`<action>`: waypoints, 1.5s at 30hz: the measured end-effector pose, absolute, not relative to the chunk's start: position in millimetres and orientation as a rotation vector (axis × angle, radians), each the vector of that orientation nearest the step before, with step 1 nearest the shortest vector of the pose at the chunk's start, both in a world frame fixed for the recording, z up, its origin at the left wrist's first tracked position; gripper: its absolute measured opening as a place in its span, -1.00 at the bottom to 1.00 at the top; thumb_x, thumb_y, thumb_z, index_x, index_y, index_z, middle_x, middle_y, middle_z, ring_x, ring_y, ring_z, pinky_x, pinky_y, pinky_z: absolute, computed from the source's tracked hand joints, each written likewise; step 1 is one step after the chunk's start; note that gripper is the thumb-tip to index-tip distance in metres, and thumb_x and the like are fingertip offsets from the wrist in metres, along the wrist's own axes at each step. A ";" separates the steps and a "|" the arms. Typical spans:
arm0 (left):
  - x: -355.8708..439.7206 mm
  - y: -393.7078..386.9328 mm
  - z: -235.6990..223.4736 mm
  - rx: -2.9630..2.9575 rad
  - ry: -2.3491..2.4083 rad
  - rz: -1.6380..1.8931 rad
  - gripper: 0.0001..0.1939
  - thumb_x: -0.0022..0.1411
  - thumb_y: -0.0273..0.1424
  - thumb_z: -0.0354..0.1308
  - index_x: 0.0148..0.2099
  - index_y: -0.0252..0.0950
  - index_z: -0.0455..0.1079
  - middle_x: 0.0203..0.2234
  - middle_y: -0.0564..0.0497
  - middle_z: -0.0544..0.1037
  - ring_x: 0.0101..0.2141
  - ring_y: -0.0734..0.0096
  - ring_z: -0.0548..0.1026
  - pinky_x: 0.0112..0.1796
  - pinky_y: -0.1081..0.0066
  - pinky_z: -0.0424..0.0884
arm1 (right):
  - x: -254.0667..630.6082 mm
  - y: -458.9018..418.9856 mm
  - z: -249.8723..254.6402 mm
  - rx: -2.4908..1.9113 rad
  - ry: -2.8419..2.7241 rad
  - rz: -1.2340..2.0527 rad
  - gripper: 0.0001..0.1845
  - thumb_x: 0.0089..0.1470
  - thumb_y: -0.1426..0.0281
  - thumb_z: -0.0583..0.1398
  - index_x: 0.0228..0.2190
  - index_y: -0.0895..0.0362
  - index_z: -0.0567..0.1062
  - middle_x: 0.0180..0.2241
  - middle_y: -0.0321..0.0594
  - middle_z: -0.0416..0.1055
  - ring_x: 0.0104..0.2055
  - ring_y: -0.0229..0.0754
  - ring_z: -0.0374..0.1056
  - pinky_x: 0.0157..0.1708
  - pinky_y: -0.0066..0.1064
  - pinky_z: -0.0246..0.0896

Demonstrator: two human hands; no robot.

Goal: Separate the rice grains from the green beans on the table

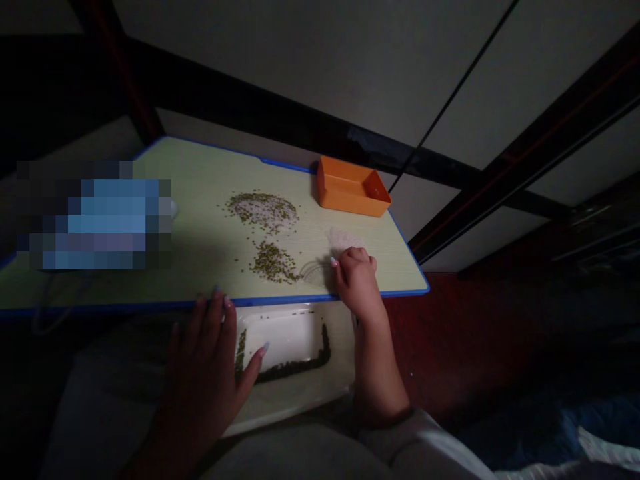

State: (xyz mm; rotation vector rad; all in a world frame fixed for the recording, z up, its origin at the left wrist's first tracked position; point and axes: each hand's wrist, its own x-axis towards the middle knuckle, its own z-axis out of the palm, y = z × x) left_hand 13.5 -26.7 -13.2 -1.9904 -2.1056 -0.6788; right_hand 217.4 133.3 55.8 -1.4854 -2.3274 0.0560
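My right hand (356, 280) is low over the near right part of the desk (200, 233), fingers bent in and bunched, just beside a faint, curved, clear thing (318, 268). I cannot tell whether my grip pinches it or anything else, since the back of the hand hides the fingertips. My left hand (203, 360) is spread, its fingertips at the desk's blue near edge and its thumb over the white tray (285, 337).

I take the step in hand to be parting green beans from pale grains. A mixed heap (263, 210) lies mid-desk, a smaller heap of mostly green beans (273, 261) sits nearer me, and a patch of pale grains (343, 237) spreads just beyond my right hand. The next move, I judge, calls for a light, flat touch, so that neither kind scatters back into the other.

The tray sits below the near edge, with more beans (295, 368) along its inner sides. An orange box (353, 200) stands at the far right corner. Behind the desk are pale panels (280, 53) with dark strips; a dim reddish floor (425, 347) shows at right.
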 end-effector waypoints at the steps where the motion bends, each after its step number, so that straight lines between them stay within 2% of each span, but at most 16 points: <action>1: 13.3 -26.8 -13.7 -1.993 -2.101 -0.682 -0.16 0.30 -0.19 -0.05 0.44 -0.35 -0.38 0.38 -0.42 -0.01 0.39 -0.19 -0.12 0.25 -0.24 -0.01 | 217.7 133.7 55.8 -1.504 -2.321 0.043 -0.70 0.31 0.34 0.02 -0.39 0.13 0.47 -0.22 -0.11 0.44 -0.09 -0.05 0.22 -0.15 -0.25 -0.03; 12: 11.9 -26.2 -15.9 -2.007 -2.102 -0.691 -0.14 0.30 -0.19 -0.05 0.44 -0.32 -0.42 0.39 -0.40 -0.03 0.39 -0.18 -0.14 0.24 -0.25 -0.01 | 220.3 137.8 53.5 -1.608 -2.214 -0.014 -0.72 0.28 0.36 0.04 -0.39 0.12 0.49 -0.22 -0.08 0.45 -0.10 -0.01 0.22 -0.18 -0.22 -0.02; 22: 12.6 -26.5 -12.8 -1.998 -2.077 -0.703 -0.17 0.31 -0.21 -0.06 0.44 -0.37 -0.37 0.35 -0.46 0.04 0.38 -0.22 -0.08 0.22 -0.26 0.03 | 219.2 135.5 54.6 -1.559 -2.211 0.011 -0.72 0.28 0.40 0.00 -0.35 0.12 0.48 -0.23 -0.09 0.45 -0.11 -0.04 0.23 -0.18 -0.25 -0.02; 29: 12.1 -26.5 -14.9 -2.001 -2.096 -0.715 -0.17 0.30 -0.19 -0.06 0.44 -0.32 -0.38 0.38 -0.41 0.00 0.39 -0.18 -0.11 0.24 -0.23 0.01 | 216.4 137.8 52.9 -1.583 -2.194 -0.015 -0.71 0.28 0.39 0.01 -0.36 0.13 0.49 -0.23 -0.07 0.45 -0.10 -0.02 0.23 -0.19 -0.25 -0.01; 36: 12.0 -25.7 -13.9 -2.012 -2.068 -0.713 -0.17 0.30 -0.20 -0.06 0.44 -0.39 -0.34 0.35 -0.48 0.04 0.37 -0.26 -0.07 0.20 -0.27 0.06 | 212.5 138.1 53.4 -1.573 -2.199 -0.035 -0.72 0.27 0.40 0.02 -0.36 0.11 0.50 -0.24 -0.07 0.45 -0.11 -0.03 0.23 -0.20 -0.25 0.02; 45: 11.1 -26.5 -14.3 -2.016 -2.076 -0.758 -0.16 0.30 -0.20 -0.05 0.44 -0.34 -0.37 0.37 -0.42 0.01 0.39 -0.21 -0.10 0.23 -0.24 0.01 | 205.7 140.3 54.8 -1.641 -2.212 -0.114 -0.70 0.30 0.37 0.02 -0.32 0.14 0.53 -0.20 -0.03 0.46 -0.09 0.01 0.23 -0.21 -0.23 0.03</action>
